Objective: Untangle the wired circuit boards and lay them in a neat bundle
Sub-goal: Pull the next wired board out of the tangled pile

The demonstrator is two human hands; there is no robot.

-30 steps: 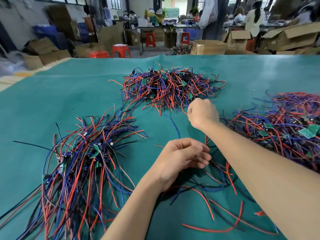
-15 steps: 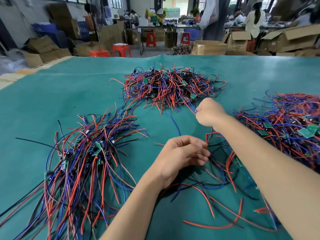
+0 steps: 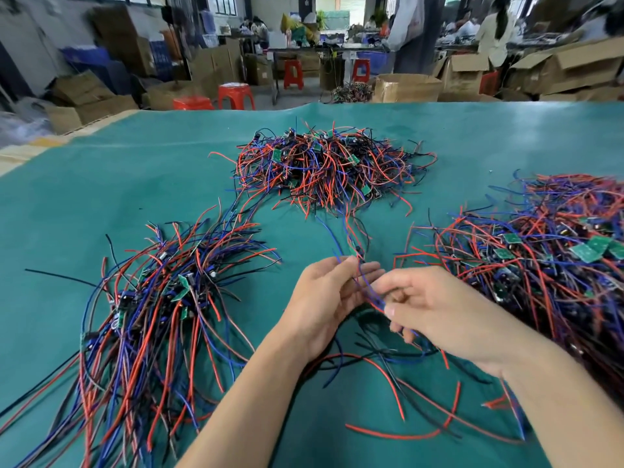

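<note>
A wide surface covered in teal cloth fills the lower view. Beyond its far edge lies a workshop: cardboard boxes stacked left and right, red plastic stools on the floor, and people seated at benches in the blurred background.

Three heaps of red, blue and black wires with small green boards lie on the cloth. A tangled heap sits at the far middle. A combed bundle lies at the left, its wires running mostly from near to far, fanning out at both ends. A third heap spreads along the right edge.

Between them, near the middle, the left hand is held palm up with fingers loosely extended, wires lying across them. The right hand, just beside it, pinches a blue wire between thumb and forefinger. That wire runs away from the person toward the far heap. Loose red and black wires trail on the cloth beneath both hands.
</note>
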